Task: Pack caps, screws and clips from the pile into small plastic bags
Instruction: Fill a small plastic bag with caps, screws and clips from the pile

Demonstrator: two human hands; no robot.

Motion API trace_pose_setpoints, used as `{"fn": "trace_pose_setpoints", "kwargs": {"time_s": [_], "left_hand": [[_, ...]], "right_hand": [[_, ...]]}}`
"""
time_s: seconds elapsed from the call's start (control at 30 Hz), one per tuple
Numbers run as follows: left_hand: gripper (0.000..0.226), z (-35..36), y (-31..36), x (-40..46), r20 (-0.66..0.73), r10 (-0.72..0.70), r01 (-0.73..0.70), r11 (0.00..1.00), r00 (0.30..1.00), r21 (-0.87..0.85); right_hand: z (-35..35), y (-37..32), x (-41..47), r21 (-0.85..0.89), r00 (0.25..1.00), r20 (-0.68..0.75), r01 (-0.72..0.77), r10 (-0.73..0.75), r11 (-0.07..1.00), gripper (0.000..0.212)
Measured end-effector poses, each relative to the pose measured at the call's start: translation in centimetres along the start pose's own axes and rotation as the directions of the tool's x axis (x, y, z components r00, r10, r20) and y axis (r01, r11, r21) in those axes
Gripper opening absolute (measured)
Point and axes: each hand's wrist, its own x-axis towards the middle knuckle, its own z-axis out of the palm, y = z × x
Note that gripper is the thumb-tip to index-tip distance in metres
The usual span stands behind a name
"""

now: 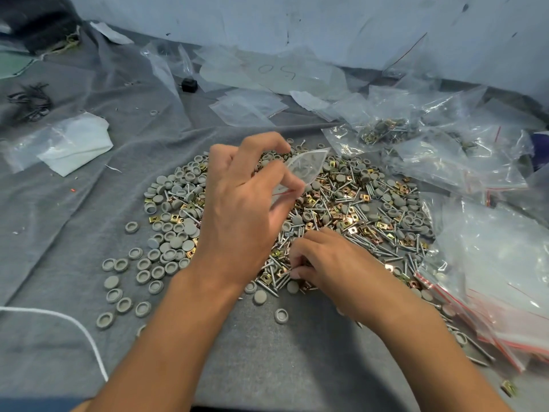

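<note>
Holding a small bag (pixel 300 171) up over the pile (pixel 326 209) with left hand (pixel 237 209), fingertips pinching its mouth, probably for easy dropping; right hand (pixel 323 263) down low, fingers curling into screws (pixel 276 278), digging some out

light: even, soft, bright | shadows: faint | glare: on plastic bags (pixel 463 162) | edges: wide-angle bending, slight blur

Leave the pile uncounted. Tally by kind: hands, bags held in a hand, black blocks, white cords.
Hands: 2, the left hand and the right hand
Held bags: 1, the small bag pinched by the left hand
Black block: 1
White cord: 1
Total: 5
</note>
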Motion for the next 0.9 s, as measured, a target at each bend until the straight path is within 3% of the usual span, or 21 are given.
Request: {"fn": "trace_pose_setpoints", "kwargs": {"time_s": [0.13,0.47,0.63,0.73,0.8,0.9], "left_hand": [[0.011,-0.1,0.0,0.1,0.007,0.088,-0.088,0.996,0.996,-0.018],[0.01,-0.5,0.1,-0.3,0.194,-0.058,0.04,0.995,0.979,0.095],[0.01,-0.6,0.2,-0.5,0.328,-0.098,0.111,0.994,0.939,-0.021],[0.012,-0.6,-0.1,-0.6,0.378,-0.135,0.184,0.978,0.916,-0.097],[0.01,-0.5,-0.3,-0.6,0.422,-0.137,0.21,0.969,0.896,-0.131],[0.006,-0.4,-0.3,-0.5,0.484,-0.102,0.191,0.972,0.869,-0.137]], "right_hand": [[-0.2,0.2,-0.1,-0.003,1.0,0.015,-0.014,0.014,1.0,0.008],[-0.7,-0.6,-0.6,-0.004,0.999,0.037,0.009,-0.009,1.0,0.009],[-0.3,0.1,-1.1,0.059,1.0,0.021,0.014,-0.015,0.998,0.006],[-1.5,1.2,-1.5,0.226,0.995,0.038,-0.098,0.092,0.969,0.014],[-2.7,2.0,-2.0,0.355,0.985,-0.018,-0.152,0.17,0.922,0.012],[-4.1,2.5,-2.8,0.48,0.908,-0.312,-0.104,0.28,0.871,0.01]]}}
